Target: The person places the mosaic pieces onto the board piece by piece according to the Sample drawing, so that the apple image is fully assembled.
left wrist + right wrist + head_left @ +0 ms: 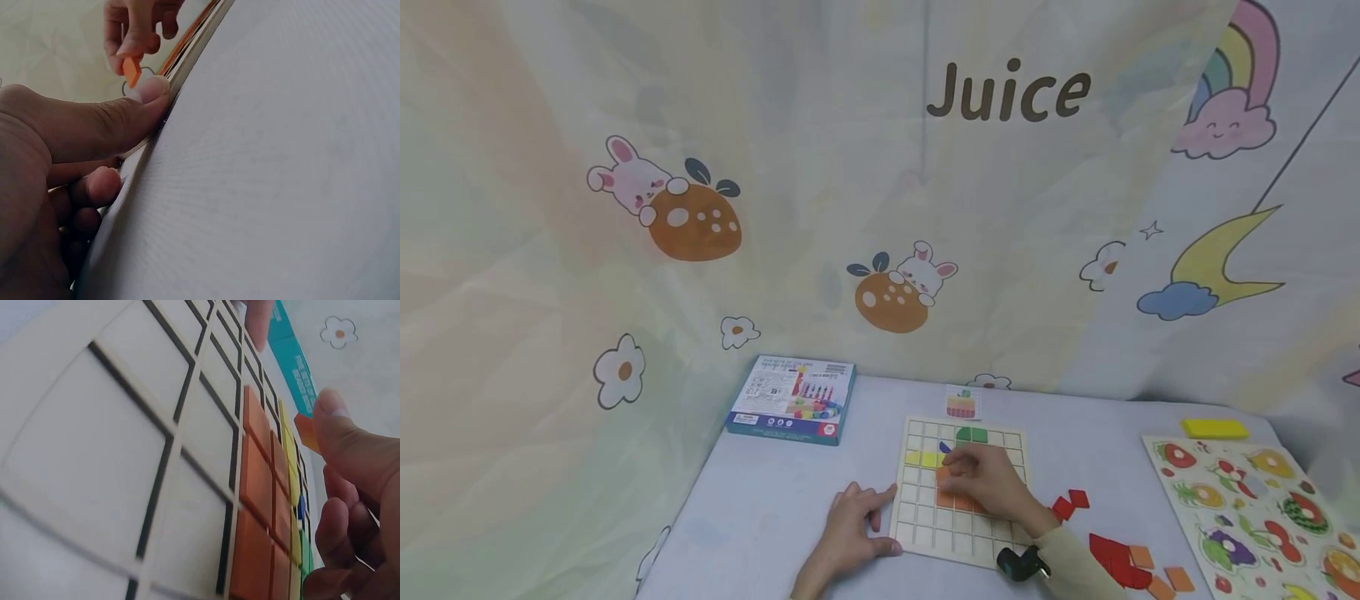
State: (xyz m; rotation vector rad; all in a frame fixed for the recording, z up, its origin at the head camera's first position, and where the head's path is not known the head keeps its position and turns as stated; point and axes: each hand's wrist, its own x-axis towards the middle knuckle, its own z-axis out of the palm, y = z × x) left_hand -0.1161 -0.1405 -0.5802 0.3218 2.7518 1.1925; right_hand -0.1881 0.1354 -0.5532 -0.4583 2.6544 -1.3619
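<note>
A pale grid board (925, 521) lies on the white table. Over its middle my right hand (988, 479) pinches an orange square tile (306, 432) between thumb and fingers. Orange tiles (255, 481) fill several squares just below that hand, partly hidden by it in the head view. Yellow tiles (921, 458), a small blue piece (945, 447) and green pieces (977, 435) sit in squares farther back. At the board's left edge, my left hand (852, 525) touches the rim with index finger and thumb, its other fingers loosely bent.
Behind the board lies a small picture card (962, 404). Loose red pieces (1112, 558) and orange tiles (1178, 578) are scattered to its right. A fruit picture sheet (1210, 521) and a yellow block (1213, 428) lie far right, a boxed set (793, 400) at back left.
</note>
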